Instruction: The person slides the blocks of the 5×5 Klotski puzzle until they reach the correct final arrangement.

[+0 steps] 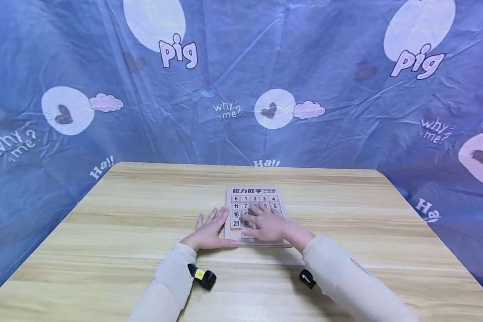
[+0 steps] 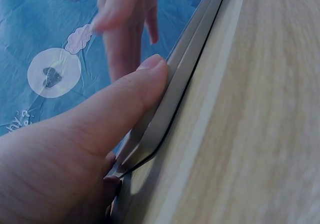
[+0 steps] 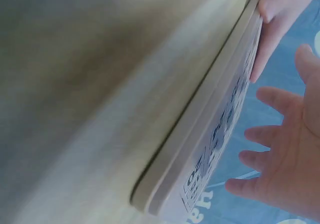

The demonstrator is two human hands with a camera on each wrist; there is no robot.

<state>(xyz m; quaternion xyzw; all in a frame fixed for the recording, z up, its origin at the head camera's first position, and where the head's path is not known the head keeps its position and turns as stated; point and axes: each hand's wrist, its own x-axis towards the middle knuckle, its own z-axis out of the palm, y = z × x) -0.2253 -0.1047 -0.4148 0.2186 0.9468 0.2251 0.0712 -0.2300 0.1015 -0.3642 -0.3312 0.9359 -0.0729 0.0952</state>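
Observation:
A sliding number puzzle (image 1: 233,235) lies flat on the table, a pale board with numbered square tiles and dark Chinese characters across its top. My left hand (image 1: 210,233) rests against its near left corner. In the left wrist view, that hand's thumb (image 2: 145,81) presses on the near edge, while the other fingers are mostly hidden behind it. Straight and spread, the fingers of my right hand (image 1: 269,223) hover over the tiles and cover several of them in the head view. The right wrist view shows a gap between those fingers (image 3: 262,136) and the board's face (image 3: 212,144).
The wooden table (image 1: 116,250) extends around the puzzle on all sides. Behind it hangs a blue printed cloth (image 1: 209,58) with creases. Black wrist cameras are strapped at both pale sleeves (image 1: 342,273).

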